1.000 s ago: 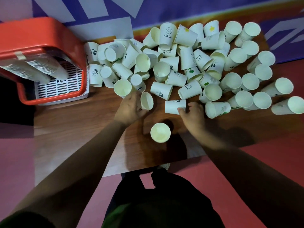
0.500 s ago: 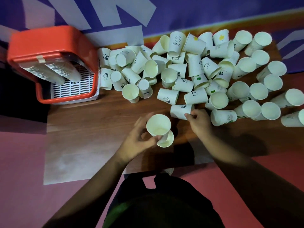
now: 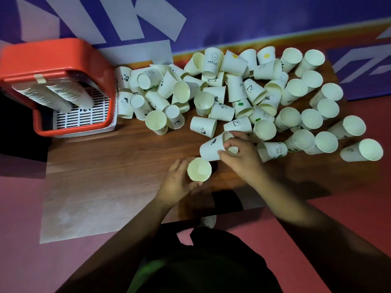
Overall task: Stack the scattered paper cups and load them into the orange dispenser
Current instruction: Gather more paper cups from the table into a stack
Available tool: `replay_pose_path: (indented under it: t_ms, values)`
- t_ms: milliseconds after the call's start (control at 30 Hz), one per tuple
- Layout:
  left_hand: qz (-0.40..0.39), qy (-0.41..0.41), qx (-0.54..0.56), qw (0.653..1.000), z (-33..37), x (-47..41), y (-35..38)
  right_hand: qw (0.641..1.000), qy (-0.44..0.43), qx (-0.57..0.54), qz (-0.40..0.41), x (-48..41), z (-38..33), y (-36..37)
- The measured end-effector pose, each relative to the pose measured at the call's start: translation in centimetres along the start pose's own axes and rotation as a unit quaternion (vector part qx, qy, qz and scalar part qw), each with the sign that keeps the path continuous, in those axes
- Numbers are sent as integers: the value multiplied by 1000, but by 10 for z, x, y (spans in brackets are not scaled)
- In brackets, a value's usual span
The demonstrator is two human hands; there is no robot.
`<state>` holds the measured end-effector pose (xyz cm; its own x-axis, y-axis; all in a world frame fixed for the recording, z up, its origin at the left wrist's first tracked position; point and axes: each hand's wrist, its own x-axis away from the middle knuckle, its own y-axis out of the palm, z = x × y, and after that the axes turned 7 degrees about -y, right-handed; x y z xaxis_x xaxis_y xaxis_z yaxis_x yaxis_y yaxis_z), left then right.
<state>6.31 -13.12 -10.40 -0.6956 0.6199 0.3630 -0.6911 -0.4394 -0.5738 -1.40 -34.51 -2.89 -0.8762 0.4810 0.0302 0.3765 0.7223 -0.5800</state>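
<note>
Several white paper cups (image 3: 243,96) lie scattered across the far half of the wooden table (image 3: 105,166), most on their sides. My left hand (image 3: 178,182) holds an upright cup stack (image 3: 199,169), mouth up, near the table's front. My right hand (image 3: 241,155) grips a cup with a small black print (image 3: 211,148), tilted on its side just right of and above that stack, its base toward the stack. The orange dispenser (image 3: 57,60) stands at the far left with two rows of stacked cups (image 3: 53,96) inside.
A white slotted drip tray (image 3: 84,117) sits at the dispenser's base. A purple and white wall banner (image 3: 211,22) runs behind the table. The table's front edge is close to my body, with pink floor (image 3: 21,229) left and right of it.
My left hand carried a cup from the pile and set it into the upright one near the front. My right hand lifted the printed cup off the table toward that stack.
</note>
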Motion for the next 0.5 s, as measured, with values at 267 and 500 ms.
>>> replay_pose_path:
  t_ms: [267, 500]
  values:
    - [5, -19, -24, 1000, -11, -16, -45, 989, -62, 50, -125, 13, -22, 19]
    - [144, -62, -78, 985, -26, -55, -117, 965, -72, 195, -159, 19, -12, 66]
